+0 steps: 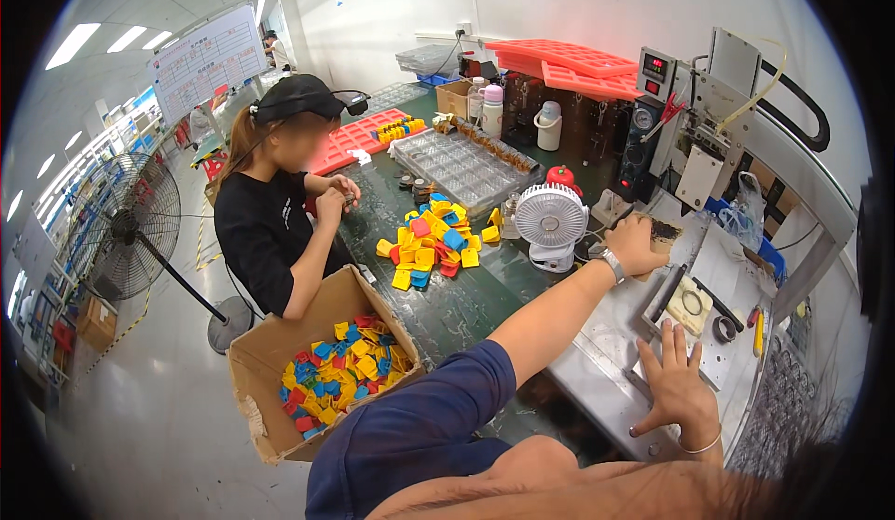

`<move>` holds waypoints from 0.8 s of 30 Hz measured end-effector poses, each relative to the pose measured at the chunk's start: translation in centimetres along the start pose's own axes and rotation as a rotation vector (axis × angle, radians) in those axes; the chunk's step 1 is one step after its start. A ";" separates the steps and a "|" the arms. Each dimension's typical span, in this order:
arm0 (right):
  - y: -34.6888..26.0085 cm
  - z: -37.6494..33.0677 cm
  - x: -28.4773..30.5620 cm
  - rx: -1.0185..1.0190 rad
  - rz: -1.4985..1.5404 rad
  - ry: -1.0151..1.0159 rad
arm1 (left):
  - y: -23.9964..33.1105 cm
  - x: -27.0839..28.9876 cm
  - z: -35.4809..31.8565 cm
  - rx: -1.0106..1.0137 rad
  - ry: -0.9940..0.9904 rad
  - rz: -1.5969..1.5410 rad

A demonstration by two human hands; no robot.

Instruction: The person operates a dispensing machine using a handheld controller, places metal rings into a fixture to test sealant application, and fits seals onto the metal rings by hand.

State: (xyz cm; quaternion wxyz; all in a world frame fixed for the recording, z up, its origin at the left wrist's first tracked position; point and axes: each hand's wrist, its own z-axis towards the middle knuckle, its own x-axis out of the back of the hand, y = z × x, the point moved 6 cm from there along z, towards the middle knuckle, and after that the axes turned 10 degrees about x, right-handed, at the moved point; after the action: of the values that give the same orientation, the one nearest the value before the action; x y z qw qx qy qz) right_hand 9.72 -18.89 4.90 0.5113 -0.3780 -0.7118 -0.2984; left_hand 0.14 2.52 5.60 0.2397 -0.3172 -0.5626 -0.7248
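My left hand [638, 245] reaches across to the back of the metal work surface, its fingers closed on a tan piece with a dark, rough face [664, 231]; its exact kind is unclear. Nearer to me, my right hand [681, 391] is spread flat, fingers apart, at the front of a metal fixture. A pale block [691, 304] with a dark ring on it sits in that fixture. Just right of it lies a black ring [723, 330]. A yellow-handled tool [759, 333] rests at the right.
A press-like machine [699, 170] stands behind my hands. Left of my left arm are a white fan [551, 223] and a pile of coloured plastic pieces [431, 245]. A cardboard box [250, 399] holds more pieces. Beside the green table, a co-worker [270, 203] handles something small.
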 end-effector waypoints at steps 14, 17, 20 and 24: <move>0.2 0.1 -0.2 0.042 -0.055 -0.004 | 0.7 -0.1 -0.7 -0.036 0.014 0.041; 0.2 0.1 -0.2 0.036 -0.059 -0.010 | 0.6 -0.2 -0.7 -0.048 0.022 0.038; 0.2 0.2 -0.2 0.039 -0.052 -0.013 | 0.5 -0.3 -0.5 -0.052 0.029 0.035; 0.5 0.3 -0.4 0.039 0.015 -0.048 | 0.5 -0.4 -0.5 -0.065 0.020 0.017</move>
State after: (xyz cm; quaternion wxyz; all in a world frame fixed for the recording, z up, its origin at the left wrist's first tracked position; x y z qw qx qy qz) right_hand 10.08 -18.51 4.48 0.5036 -0.3806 -0.7265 -0.2714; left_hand 0.70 1.95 5.53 0.2410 -0.3223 -0.5339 -0.7437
